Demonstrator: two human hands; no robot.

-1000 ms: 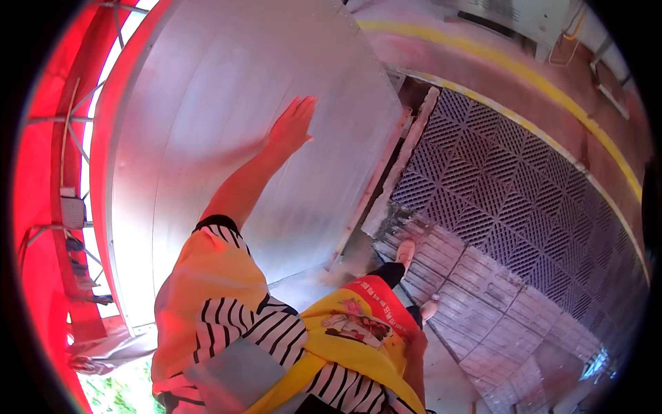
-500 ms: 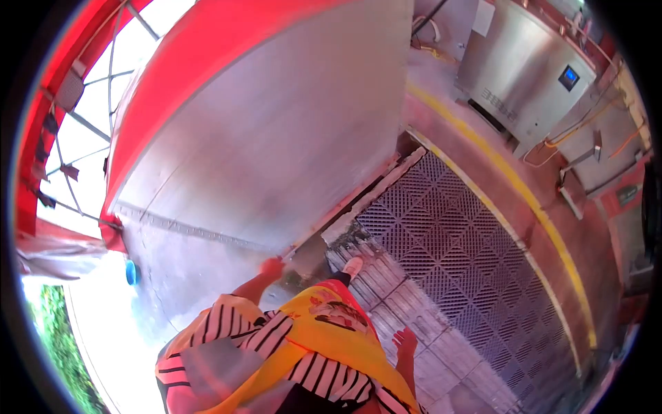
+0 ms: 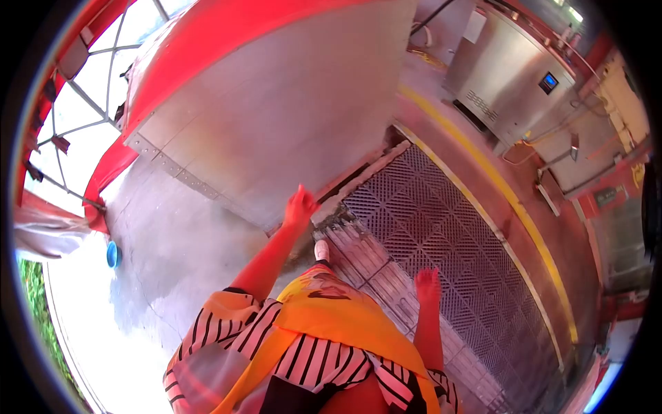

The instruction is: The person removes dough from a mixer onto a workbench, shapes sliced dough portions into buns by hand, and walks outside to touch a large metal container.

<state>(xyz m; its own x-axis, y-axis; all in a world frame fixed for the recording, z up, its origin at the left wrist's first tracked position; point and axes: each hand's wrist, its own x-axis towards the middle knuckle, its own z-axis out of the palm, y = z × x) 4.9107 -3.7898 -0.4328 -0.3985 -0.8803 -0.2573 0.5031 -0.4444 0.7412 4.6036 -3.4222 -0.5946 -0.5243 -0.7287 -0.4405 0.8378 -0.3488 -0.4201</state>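
In the head view my left hand point(image 3: 301, 207) is raised in front of the large metal-sided cabinet point(image 3: 276, 117). Its fingers are loosely bent and a little apart, with nothing visible in them. On the right, my right hand point(image 3: 427, 279) hangs over the edge of the dark grid floor mat point(image 3: 448, 228). Its fingers look half curled and hold nothing that I can see. Between the arms are a yellow apron point(image 3: 345, 321) and a striped shirt point(image 3: 317, 362). A light shoe point(image 3: 322, 250) shows on the floor beyond the apron.
A steel machine point(image 3: 507, 76) with a small blue display stands at the upper right. Past the mat, a yellow line point(image 3: 496, 186) curves along the reddish floor. Worn pale tiles point(image 3: 372, 262) border the mat. At the left, a blue bowl-like object point(image 3: 113, 255) sits near the bright opening.
My left hand has swung forward and up beside the cabinet's lower edge. The right hand has also risen, onto the mat's outline. The view has shifted, and the shoe appears farther left.
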